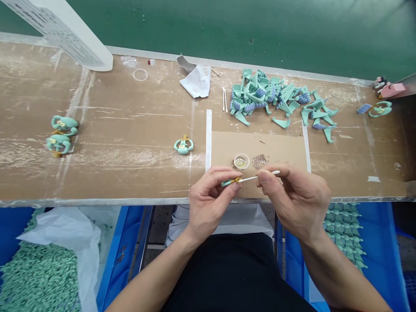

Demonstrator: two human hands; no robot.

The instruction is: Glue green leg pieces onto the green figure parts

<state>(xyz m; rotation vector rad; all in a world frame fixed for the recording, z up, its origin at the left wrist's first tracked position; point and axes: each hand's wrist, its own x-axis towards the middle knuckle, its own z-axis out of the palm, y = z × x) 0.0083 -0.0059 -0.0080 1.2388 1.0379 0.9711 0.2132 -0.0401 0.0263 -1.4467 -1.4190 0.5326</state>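
My left grip [208, 203] pinches a small teal-and-yellow plastic piece [226, 183], its yellow end facing my right grip [297, 201], which holds a thin white cotton swab [249, 178] against it.

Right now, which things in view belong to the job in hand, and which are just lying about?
In the job, likely:
- small part, left hand
- cotton swab, right hand
- open cup
- teal pieces

Probably lying about:
- white paper
- clear ring
- pink object
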